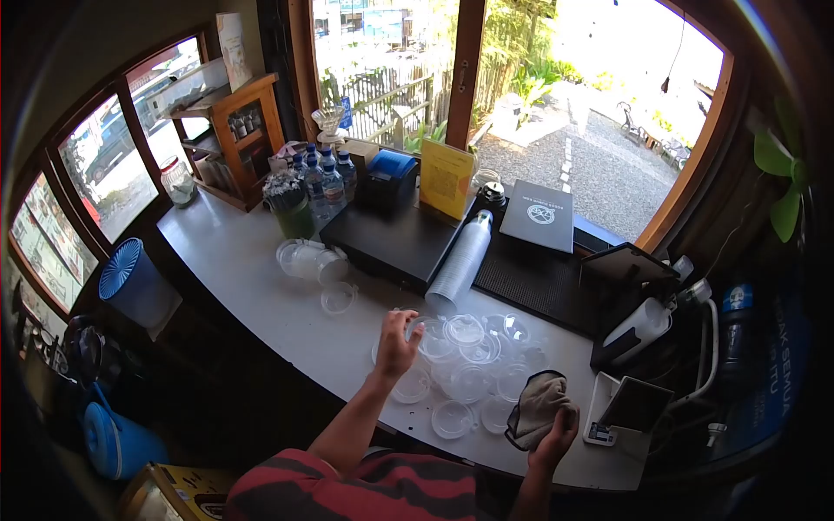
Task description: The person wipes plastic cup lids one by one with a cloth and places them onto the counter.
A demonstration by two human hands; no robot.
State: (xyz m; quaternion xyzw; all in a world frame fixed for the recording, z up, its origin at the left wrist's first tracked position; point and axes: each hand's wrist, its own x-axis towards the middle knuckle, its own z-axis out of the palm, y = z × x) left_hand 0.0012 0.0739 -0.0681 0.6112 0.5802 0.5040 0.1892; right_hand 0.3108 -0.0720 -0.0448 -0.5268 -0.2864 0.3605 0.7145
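Over the left side of a loose pile of clear plastic lids [469, 382], my left hand [400, 346] has its fingers curled at the rim of one clear plastic lid [437, 340]. My right hand [556, 437] grips a grey-brown cloth [540, 408] with a dark edge, to the right of the pile. The cloth is bunched and covers part of the palm. Just behind the lids lies a long stack of nested plastic cups [462, 265]. More clear lids, stacked on their side [311, 262], rest farther left, with a single lid [339, 298] in front of them.
A black box [391, 239] bears a yellow sign [446, 178] and a blue-black device [388, 174]. Water bottles [333, 187] stand behind, left. A dark menu board [539, 215] leans by the window. At right are a small scale-like device [621, 408] and a tablet [630, 265].
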